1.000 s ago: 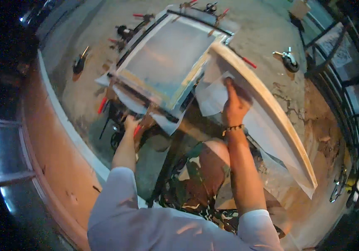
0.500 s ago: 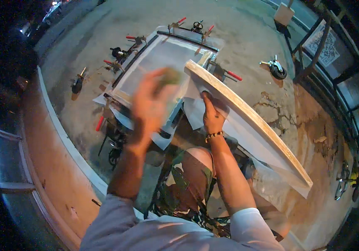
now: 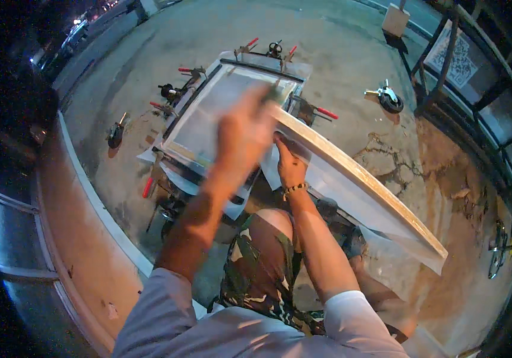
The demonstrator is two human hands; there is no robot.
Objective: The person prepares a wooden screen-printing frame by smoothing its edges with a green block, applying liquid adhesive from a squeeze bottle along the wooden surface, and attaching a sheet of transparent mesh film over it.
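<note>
My left hand (image 3: 247,128), smeared by motion, is closed on a small dark greenish piece (image 3: 275,94); its exact kind is too blurred to tell. The piece is at the far end of a long pale wooden strip (image 3: 351,170) with a white sheet (image 3: 351,203) along its near side. My right hand (image 3: 292,167), with a beaded bracelet on the wrist, grips the strip and sheet close to that same end, thumb up. The strip slants from there down to the right, above my right forearm. Part of my right hand's grip is hidden behind the sheet.
Beyond my hands a rectangular frame (image 3: 169,107) with a pale sheet is held by several red-handled clamps (image 3: 326,113). Loose caster wheels (image 3: 391,100) stand on the concrete at both sides. A metal rack (image 3: 447,77) rises at right; a low ledge (image 3: 89,256) runs at left.
My left hand with the greenish piece has moved right and slightly away, onto the end of the wooden strip. My right hand and the strip have shifted slightly in view.
</note>
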